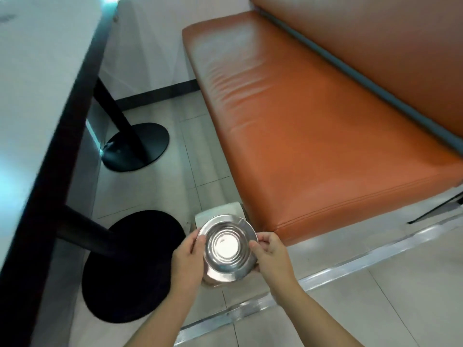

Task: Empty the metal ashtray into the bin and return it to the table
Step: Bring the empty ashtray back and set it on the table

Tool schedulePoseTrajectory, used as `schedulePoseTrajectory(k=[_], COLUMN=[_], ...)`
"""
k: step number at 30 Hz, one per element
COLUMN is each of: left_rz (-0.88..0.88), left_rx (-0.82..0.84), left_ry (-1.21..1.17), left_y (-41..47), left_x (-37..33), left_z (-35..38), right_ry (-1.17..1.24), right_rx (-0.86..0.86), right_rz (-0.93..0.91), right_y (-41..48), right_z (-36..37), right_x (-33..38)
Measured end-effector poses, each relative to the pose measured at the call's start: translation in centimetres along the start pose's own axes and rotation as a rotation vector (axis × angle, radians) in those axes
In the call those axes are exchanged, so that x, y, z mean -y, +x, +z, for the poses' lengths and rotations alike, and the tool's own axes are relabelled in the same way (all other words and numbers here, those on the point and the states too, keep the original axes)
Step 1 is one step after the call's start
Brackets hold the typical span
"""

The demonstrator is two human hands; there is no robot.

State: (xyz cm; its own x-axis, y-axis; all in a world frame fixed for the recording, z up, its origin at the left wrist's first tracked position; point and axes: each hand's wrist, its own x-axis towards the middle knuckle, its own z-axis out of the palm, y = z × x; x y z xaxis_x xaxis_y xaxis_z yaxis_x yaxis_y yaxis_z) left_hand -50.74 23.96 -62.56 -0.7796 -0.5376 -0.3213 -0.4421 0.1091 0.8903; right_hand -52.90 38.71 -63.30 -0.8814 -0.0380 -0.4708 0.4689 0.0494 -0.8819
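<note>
Head view: the metal ashtray [227, 247] is round, so it has no long axis; its bowl faces up toward me, rim tipped slightly, held over the white bin [220, 212] beside the orange bench [313, 136]. My left hand [186, 259] and right hand [271, 256] pinch opposite rims. It looks empty to me, so next comes carrying it level to the table [37, 71].

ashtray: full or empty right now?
Looks empty: the ashtray's bowl shows only bare, shiny ridged metal. Glare hides its centre.
</note>
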Motion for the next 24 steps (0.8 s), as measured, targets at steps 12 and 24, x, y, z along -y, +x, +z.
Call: schedulePoseTrajectory(k=[12,24], left_rz=[0.125,0.115], left_rx=[0.023,-0.028], left_ry=[-0.319,-0.402], left_y=[-12.1,-18.3], left_x=[-24.0,-31.4], left_z=[-5.8,-22.1], right_ry=[0.042,0.036], right_rx=[0.001,0.273], right_rz=[-0.284,-0.355], right_y=[-12.2,-22.3], right_z=[-4.7,4.1], right_x=[22.8,33.2])
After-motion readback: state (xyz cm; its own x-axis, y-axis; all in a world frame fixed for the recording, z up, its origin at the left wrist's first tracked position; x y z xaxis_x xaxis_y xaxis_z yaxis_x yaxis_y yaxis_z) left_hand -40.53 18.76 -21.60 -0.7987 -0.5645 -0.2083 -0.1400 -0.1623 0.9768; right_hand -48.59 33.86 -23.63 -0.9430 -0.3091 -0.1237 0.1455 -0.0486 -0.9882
